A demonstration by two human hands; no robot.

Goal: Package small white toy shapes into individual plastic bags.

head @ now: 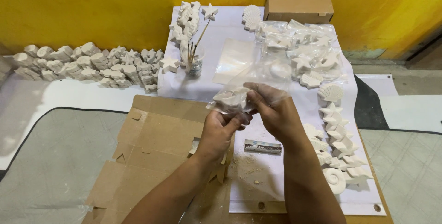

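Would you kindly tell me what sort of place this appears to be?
Probably a small craft workshop for casting and packing plaster ornaments. White shell and star figures line the table, bagged ones pile near a cardboard box, and both hands hold a figure in a clear bag.

Open flattened cardboard (152,136) left of the hands, bare white sheet (216,44) ahead, jar of brushes (194,65) blocking front-left, bagged plaster pieces (299,44) front-right, row of plaster shells and stars (338,136) crowding the right edge.

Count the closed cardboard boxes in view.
1: a brown cardboard box at the far edge of the table, against the yellow wall. The flattened cardboard under the left hand isn't counted.
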